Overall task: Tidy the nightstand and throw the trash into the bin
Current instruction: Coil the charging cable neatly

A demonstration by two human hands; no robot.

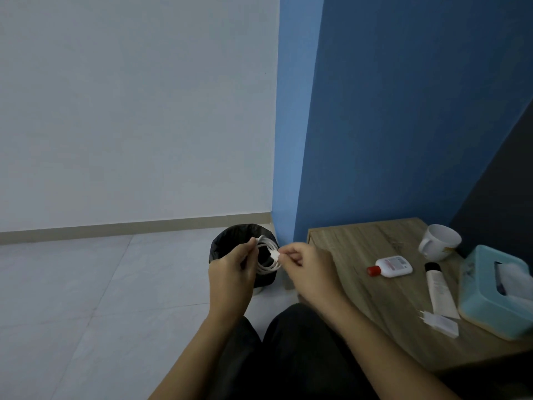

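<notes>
One bin (230, 236), lower centre, black-lined, inside hidden | one tissue box (478, 287) with tissues on nightstand (360, 249), lower right | left hand (230, 274) grips one coiled cable (268, 267) in front of bin, right hand (308, 268) pinches its plug

Wooden nightstand (360, 255), top surface:
- white mug (439, 242) at the far edge, handle to the left; it looks tilted, possibly only from the wide lens.
- small white bottle (393, 266) with a red cap, lying on its side, mid-surface.
- white tube (439, 290) with a black cap, lying flat, just beside the teal tissue box (484, 287) at the right edge.
- white charger plug (441, 324) near the front, at the tube's lower end.

Pale tiled floor (86, 284): bin (227, 236) with a black liner, standing just left of the nightstand.
</notes>
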